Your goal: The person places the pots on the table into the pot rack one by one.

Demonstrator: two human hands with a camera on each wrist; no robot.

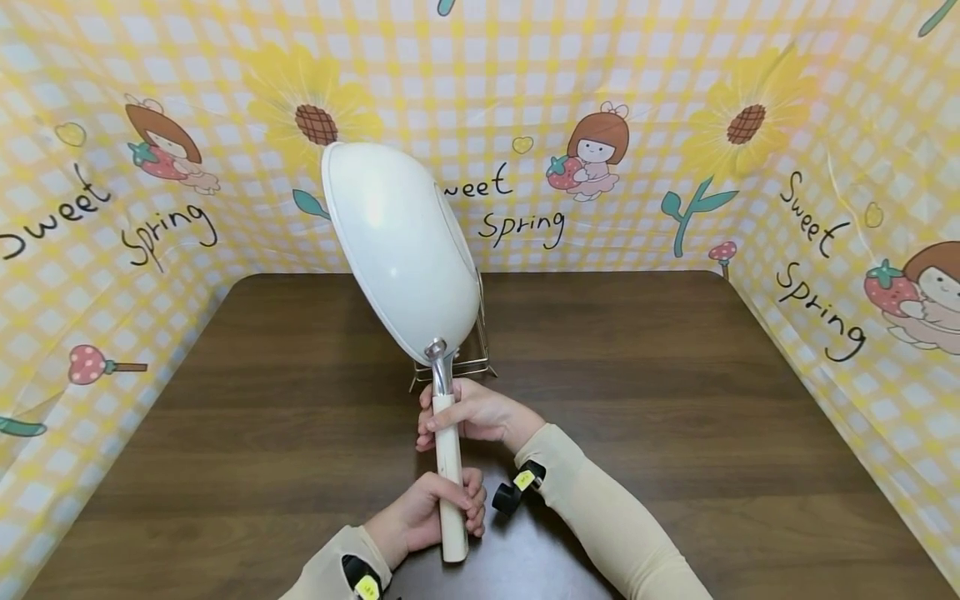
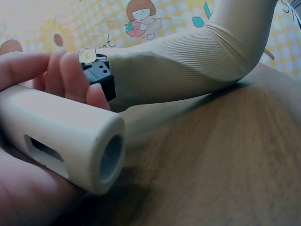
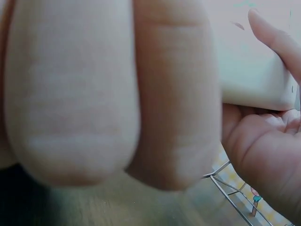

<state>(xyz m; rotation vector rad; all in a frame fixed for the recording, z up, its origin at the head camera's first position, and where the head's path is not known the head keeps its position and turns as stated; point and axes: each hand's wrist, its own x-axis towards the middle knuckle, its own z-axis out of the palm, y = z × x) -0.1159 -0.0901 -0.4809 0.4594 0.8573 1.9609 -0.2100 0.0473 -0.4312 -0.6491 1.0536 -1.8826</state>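
A white wok point(image 1: 397, 242) is tipped on its side, its rounded outside facing right and toward me. From a metal neck, its long cream handle point(image 1: 450, 458) runs down toward the near side of the table. My left hand point(image 1: 420, 510) grips the handle near its lower end, thumb across the top. Higher up, just below the metal neck, my right hand point(image 1: 483, 412) holds the same handle between thumb and fingers. The hollow handle end point(image 2: 110, 160) shows close up in the left wrist view. Blurred fingertips point(image 3: 75, 117) fill much of the right wrist view.
Behind the wok stands a wire rack point(image 1: 474, 365), mostly hidden by it. A dark wooden table point(image 1: 637, 375) lies beneath. Yellow checked cloth point(image 1: 450, 50) with printed figures and flowers encloses the back and sides.
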